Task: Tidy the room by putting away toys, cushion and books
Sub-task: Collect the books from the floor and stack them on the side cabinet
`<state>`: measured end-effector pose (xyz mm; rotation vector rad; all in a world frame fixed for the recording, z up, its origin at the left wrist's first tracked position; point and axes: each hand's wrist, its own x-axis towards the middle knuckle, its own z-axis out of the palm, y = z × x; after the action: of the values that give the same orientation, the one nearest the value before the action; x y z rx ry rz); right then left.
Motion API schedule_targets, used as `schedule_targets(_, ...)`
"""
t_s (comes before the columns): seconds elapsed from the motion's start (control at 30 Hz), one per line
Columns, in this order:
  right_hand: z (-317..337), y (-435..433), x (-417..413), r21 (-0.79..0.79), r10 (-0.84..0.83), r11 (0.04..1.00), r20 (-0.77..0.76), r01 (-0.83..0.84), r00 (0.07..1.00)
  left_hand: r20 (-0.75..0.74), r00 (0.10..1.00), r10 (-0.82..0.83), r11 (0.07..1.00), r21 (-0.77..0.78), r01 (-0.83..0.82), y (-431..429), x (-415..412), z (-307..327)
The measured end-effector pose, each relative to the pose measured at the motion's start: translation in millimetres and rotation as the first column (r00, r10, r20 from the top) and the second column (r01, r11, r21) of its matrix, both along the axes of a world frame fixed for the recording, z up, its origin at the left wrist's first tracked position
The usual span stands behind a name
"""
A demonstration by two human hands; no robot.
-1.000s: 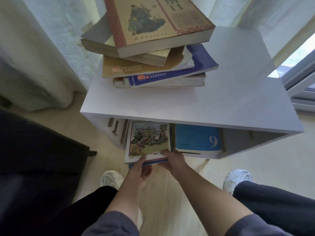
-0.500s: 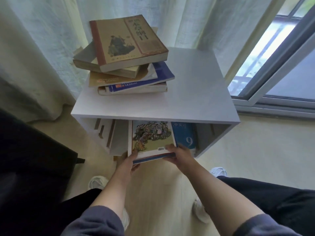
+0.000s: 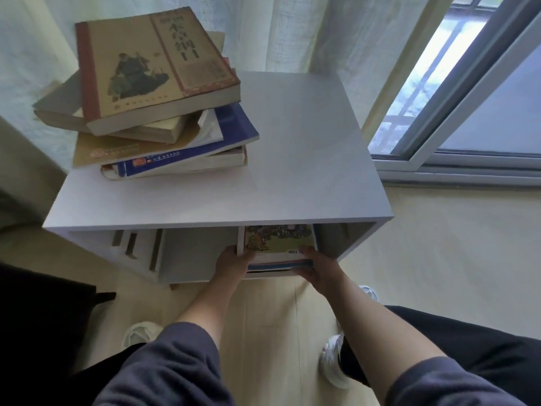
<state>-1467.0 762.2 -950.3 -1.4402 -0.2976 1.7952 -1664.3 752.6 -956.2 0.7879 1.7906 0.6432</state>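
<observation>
1. Filling the lower left corner, a black piece of furniture (image 3: pixel 38 323) stands on the pale floor (image 3: pixel 439 259), with a light curtain (image 3: pixel 29 68) hanging behind it.
2. A skewed stack of books (image 3: pixel 164 142) lies on the left part of the white cabinet (image 3: pixel 292 159) top. The uppermost is a thick tan book (image 3: pixel 152 65) with a dark red spine and a drawn figure on its cover.
3. Under the top, the cabinet's open front shows thin upright slats (image 3: pixel 131 244) at the left and a wide compartment to their right.
4. The left hand (image 3: pixel 232 263) grips the near left corner of a picture book (image 3: pixel 278 241), fingers curled round its edge.
5. The picture book lies flat, cover up, on a few thinner books in the right part of that compartment. Its near edge sticks out past the cabinet front.
6. The right hand (image 3: pixel 317 266) grips the near right corner of the same bundle, one fingertip on the cover and the others curled at the edge below.
7. A white shoe (image 3: pixel 333 364) shows beneath the right forearm.
8. A window (image 3: pixel 483 112) with a pale frame fills the upper right.
</observation>
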Motion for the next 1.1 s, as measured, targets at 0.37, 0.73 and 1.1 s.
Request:
schedule_targets(0.37,-16,0,-11,-0.257,-0.245,0.932,0.078,0.257,0.966,-0.504,0.775,-0.381,0.902,-0.021,0.430,-8,7,-26)
schedule_targets(0.73,-25,3,-11,-0.229,-0.050,0.969,0.164,0.088,0.985,-0.559,0.656,-0.507,0.850,-0.198,0.489,10,13,-36)
schedule_targets(1.1,-19,-16,-25,-0.187,0.331,0.936,0.762,-0.300,0.557,-0.705,0.586,-0.400,0.833,-0.014,0.553,14,15,-41)
